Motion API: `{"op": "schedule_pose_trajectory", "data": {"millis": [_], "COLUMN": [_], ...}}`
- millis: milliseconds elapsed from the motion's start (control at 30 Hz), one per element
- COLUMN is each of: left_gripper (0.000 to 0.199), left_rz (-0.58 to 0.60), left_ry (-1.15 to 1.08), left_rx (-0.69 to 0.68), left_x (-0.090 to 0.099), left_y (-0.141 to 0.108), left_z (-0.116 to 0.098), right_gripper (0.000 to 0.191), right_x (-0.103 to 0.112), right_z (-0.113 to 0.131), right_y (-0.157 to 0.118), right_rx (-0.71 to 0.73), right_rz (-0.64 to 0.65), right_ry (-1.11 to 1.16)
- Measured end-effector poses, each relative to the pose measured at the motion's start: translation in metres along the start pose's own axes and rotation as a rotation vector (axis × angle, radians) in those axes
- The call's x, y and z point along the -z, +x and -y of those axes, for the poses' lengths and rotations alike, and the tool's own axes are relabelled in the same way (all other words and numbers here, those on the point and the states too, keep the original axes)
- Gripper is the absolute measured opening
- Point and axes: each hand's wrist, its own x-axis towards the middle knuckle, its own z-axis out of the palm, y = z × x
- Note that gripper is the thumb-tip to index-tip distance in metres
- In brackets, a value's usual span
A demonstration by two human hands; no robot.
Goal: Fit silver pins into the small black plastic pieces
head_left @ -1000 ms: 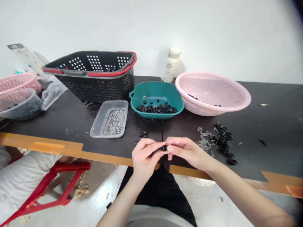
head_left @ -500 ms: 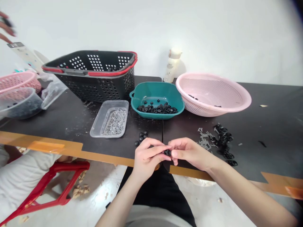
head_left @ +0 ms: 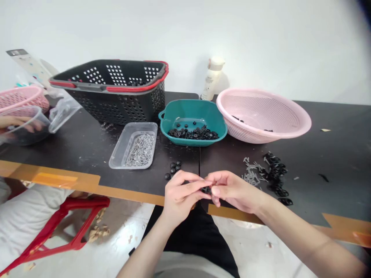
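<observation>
The left hand (head_left: 180,194) and right hand (head_left: 236,192) had dropped slightly, both still pinching a small black part (head_left: 206,189); its handling apparently remained unfinished.

Small black piece (head_left: 206,189), partly hidden: I hold it pinched between my left hand (head_left: 180,194) and right hand (head_left: 233,191); its exact shape and tilt I cannot read.

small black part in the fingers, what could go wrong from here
The small black part is pinched between the left hand and right hand near the table edge, so it could slip and drop. The black caps lie close to the left hand and might get knocked. Loose metal pins beside the black pile could get mixed in if brushed.
</observation>
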Motion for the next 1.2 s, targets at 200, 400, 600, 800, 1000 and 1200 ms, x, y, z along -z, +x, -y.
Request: {"op": "schedule_pose_trajectory", "data": {"millis": [200,400,600,800,1000,1200], "left_gripper": [0.020,0.019,0.017,0.016,0.015,0.021], "left_rz": [-0.050,-0.028,0.024,0.029,0.015,-0.070], "left_ry": [-0.015,-0.028,-0.056,-0.047,-0.004,-0.023], "left_rx": [0.039,0.025,0.057,0.041,0.049,0.081], "left_x": [-0.001,-0.001,0.000,0.001,0.000,-0.004], "left_y": [-0.003,-0.004,-0.001,0.000,0.000,-0.001], "left_z": [0.002,0.003,0.002,0.001,-0.001,-0.002], "right_gripper": [0.029,0.031,0.026,0.028,0.032,0.025], "right_x": [-0.002,0.001,0.000,-0.005,-0.004,-0.001], "right_z": [0.001,0.004,0.003,-0.005,-0.015,-0.010], "right_y": [0.001,0.000,0.000,0.002,0.004,0.005], "right_rx": [0.077,0.161,0.307,0.357,0.330,0.230], "right_rz": [-0.037,-0.003,-0.011,-0.051,-0.103,-0.023], "right_ry": [-0.120,-0.295,-0.395,-0.342,-0.266,-0.139]}}
